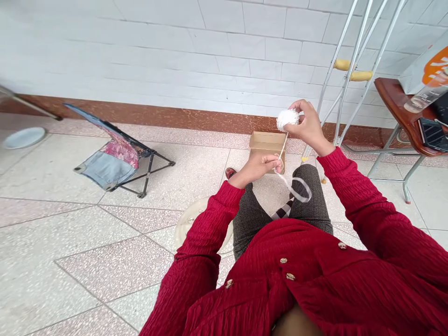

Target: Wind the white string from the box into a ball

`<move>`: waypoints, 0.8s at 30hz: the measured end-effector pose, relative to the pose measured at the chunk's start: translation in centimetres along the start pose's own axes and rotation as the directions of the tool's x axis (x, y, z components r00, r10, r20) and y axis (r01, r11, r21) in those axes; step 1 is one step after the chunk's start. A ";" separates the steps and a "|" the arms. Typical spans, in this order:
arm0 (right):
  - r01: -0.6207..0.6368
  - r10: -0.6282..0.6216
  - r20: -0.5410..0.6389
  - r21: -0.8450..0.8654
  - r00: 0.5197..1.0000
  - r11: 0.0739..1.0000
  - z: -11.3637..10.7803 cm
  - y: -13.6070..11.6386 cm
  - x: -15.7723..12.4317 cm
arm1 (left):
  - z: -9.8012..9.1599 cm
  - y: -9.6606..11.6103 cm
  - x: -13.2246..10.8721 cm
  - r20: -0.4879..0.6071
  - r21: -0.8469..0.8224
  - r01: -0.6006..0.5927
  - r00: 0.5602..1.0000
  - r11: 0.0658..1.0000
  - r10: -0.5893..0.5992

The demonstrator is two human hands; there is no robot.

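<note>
A fluffy white pom-pom (287,119) is pinched in the fingers of my right hand (308,125), raised in front of the wall. From it a thin pale cord (283,145) runs down to my left hand (262,166), whose fingers are closed on it. Below the left hand, a loop of white yarn (301,190) hangs over my lap. An open cardboard box (268,140) stands on the floor behind my left hand, which partly covers it. What lies inside the box cannot be made out.
A folding chair (115,158) stands on the floor to the left. At the right, metal crutches (345,74) lean against the wall beside a brown table (394,100) holding a plastic bottle (425,99) and a dark phone-like object (432,134). A pale round stool (182,228) shows by my left leg.
</note>
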State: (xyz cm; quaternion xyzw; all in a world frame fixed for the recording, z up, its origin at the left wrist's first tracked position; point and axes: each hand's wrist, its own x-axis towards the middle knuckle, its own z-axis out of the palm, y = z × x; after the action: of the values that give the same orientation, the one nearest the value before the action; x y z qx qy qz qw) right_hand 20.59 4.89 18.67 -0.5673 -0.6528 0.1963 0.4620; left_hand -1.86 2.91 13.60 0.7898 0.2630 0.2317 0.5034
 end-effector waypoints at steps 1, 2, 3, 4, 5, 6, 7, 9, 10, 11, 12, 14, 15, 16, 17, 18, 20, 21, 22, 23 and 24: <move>0.007 -0.007 0.004 -0.108 1.000 0.994 0.2 0.6 -0.1 | -0.2 0.4 -0.1 -0.011 0.018 0.004 1.000 1.000 -0.004; 0.013 -0.005 0.039 -0.189 0.999 0.982 0.5 1.2 -0.3 | -0.6 0.7 -0.2 -0.035 0.044 0.013 0.999 0.999 -0.012; 0.020 0.003 0.097 -0.237 0.995 0.971 0.8 1.7 -0.7 | -1.0 0.9 -0.2 -0.066 0.078 0.025 0.998 0.997 -0.020; 0.028 0.016 0.173 -0.247 0.985 0.969 1.0 2.1 -1.1 | -1.5 1.0 -0.1 -0.103 0.116 0.035 0.994 0.993 -0.023; 0.026 0.033 0.263 -0.217 0.964 0.976 1.2 2.4 -1.5 | -2.0 0.9 0.0 -0.138 0.153 0.041 0.990 0.987 -0.020; 0.005 0.052 0.364 -0.154 0.930 0.988 1.3 2.6 -2.0 | -2.4 0.7 0.2 -0.169 0.185 0.041 0.986 0.982 -0.009; -0.040 0.068 0.469 -0.071 0.881 0.997 1.4 2.7 -2.4 | -2.8 0.5 0.4 -0.194 0.210 0.034 0.981 0.977 0.008; -0.199 0.089 0.647 0.099 0.757 0.975 1.3 2.6 -3.1 | -3.2 -0.1 0.7 -0.231 0.247 0.008 0.972 0.969 0.051; -0.296 0.093 0.709 0.169 0.700 0.940 1.2 2.5 -3.3 | -3.4 -0.3 0.8 -0.248 0.259 -0.004 0.966 0.966 0.071; -0.388 0.093 0.750 0.228 0.655 0.893 1.0 2.4 -3.6 | -3.4 -0.6 0.9 -0.263 0.266 -0.013 0.961 0.964 0.086; -0.468 0.088 0.773 0.285 0.629 0.837 0.9 2.3 -3.8 | -3.4 -0.9 1.0 -0.277 0.266 -0.018 0.956 0.964 0.095; -0.575 0.067 0.773 0.408 0.631 0.709 0.7 2.1 -4.2 | -3.3 -1.4 1.1 -0.295 0.238 -0.018 0.951 0.971 0.089; -0.598 0.055 0.752 0.474 0.657 0.647 0.7 1.9 -4.3 | -3.2 -1.7 1.1 -0.301 0.210 -0.012 0.951 0.978 0.077; -0.601 0.049 0.719 0.540 0.694 0.590 0.7 1.7 -4.3 | -3.1 -2.0 1.1 -0.303 0.178 -0.003 0.951 0.984 0.058; -0.588 0.050 0.676 0.600 0.735 0.542 0.7 1.4 -4.3 | -2.9 -2.3 1.1 -0.303 0.143 0.009 0.952 0.990 0.035; -0.565 0.055 0.630 0.650 0.774 0.508 0.7 1.0 -4.2 | -2.6 -2.6 1.2 -0.303 0.107 0.026 0.953 0.994 0.008; -0.512 0.059 0.555 0.713 0.829 0.478 0.7 0.1 -4.0 | -2.0 -3.0 1.3 -0.298 0.026 0.056 0.953 0.998 -0.046; -0.486 0.049 0.532 0.730 0.846 0.481 0.7 -0.4 -3.8 | -1.7 -3.1 1.3 -0.301 -0.024 0.063 0.951 0.998 -0.068; -0.463 0.030 0.517 0.738 0.855 0.490 0.7 -1.0 -3.7 | -1.4 -3.1 1.4 -0.306 -0.077 0.062 0.949 0.995 -0.083; -0.441 0.006 0.508 0.743 0.862 0.504 0.7 -1.5 -3.5 | -1.1 -3.1 1.4 -0.309 -0.126 0.053 0.947 0.991 -0.090; -0.420 -0.018 0.500 0.745 0.866 0.517 0.6 -2.1 -3.3 | -0.9 -3.1 1.5 -0.311 -0.163 0.042 0.946 0.986 -0.091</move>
State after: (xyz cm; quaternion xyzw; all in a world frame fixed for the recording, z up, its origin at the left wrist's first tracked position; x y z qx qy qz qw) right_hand 18.68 1.40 18.71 -0.2895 -0.4932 0.6617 0.4849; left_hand -1.93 5.61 11.24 0.6915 0.3482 0.3581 0.5218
